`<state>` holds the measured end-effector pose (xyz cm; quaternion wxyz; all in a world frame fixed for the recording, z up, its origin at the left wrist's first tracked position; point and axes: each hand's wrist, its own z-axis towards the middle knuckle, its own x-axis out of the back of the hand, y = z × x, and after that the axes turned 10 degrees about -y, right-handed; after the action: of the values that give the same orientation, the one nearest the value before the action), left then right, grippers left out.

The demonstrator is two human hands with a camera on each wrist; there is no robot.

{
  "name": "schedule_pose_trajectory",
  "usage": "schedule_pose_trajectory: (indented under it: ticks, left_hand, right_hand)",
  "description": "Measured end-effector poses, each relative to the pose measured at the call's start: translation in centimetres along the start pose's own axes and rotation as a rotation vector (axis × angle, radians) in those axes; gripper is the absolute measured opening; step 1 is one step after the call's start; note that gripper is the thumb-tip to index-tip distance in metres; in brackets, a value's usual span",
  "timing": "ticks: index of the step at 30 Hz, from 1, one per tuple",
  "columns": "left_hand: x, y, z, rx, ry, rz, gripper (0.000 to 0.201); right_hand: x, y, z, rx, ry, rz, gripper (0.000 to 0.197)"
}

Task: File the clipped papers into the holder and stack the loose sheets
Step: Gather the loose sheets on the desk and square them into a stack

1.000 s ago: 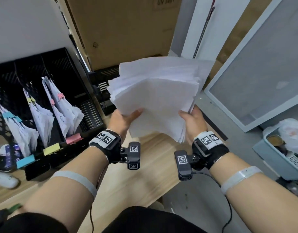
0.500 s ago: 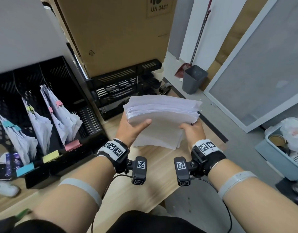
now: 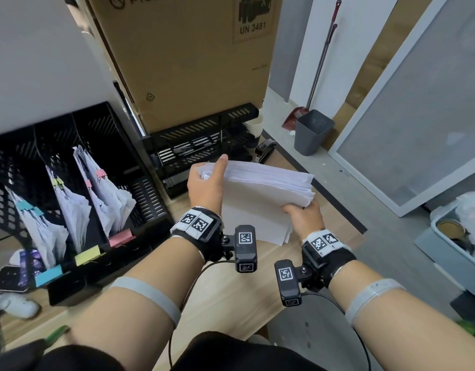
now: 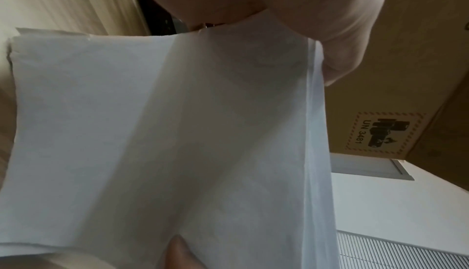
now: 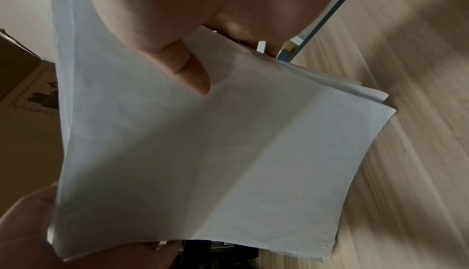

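Note:
A thick stack of loose white sheets (image 3: 260, 188) stands on its long edge just above the wooden desk (image 3: 231, 303), held between both hands. My left hand (image 3: 207, 183) grips its left end, with the thumb reaching over the top edge. Around the lower right corner my right hand (image 3: 303, 215) is clamped. Both wrist views are filled by the sheets (image 4: 164, 133) (image 5: 203, 153), with the right thumb (image 5: 193, 77) pressed on the paper face. The black file holder (image 3: 148, 199) at the left carries three clipped bundles, with blue (image 3: 40, 231), yellow (image 3: 73, 210) and pink clips (image 3: 107, 194).
A large cardboard box (image 3: 191, 57) sits on a black letter tray (image 3: 204, 145) right behind the stack. A phone (image 3: 8, 279) lies at the far left. On the floor to the right are a grey bin (image 3: 312, 132) and a pale basket (image 3: 453, 253).
The stack has come down from a raised, fanned position to an upright one close to the desk, its sheets now squared. My left hand has shifted up to the top left edge.

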<state>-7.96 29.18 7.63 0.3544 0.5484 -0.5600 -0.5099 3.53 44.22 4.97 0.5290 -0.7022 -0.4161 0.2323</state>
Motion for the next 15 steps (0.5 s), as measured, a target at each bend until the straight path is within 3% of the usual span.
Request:
schedule_pose_trajectory:
  ticks: [3, 8, 15]
  left_hand:
    - [0.1, -0.2, 0.0, -0.005, -0.005, 0.042, 0.035]
    - [0.6, -0.8, -0.2, 0.003, -0.019, 0.077, 0.05]
    - [-0.6, 0.7, 0.2, -0.027, -0.028, -0.026, 0.053]
  right_hand:
    - [0.1, 0.0, 0.1, -0.013, -0.003, -0.004, 0.037]
    - [0.4, -0.3, 0.1, -0.037, -0.044, -0.01, 0.022]
    - [-0.2, -2.0, 0.5, -0.087, -0.001, 0.109, 0.013]
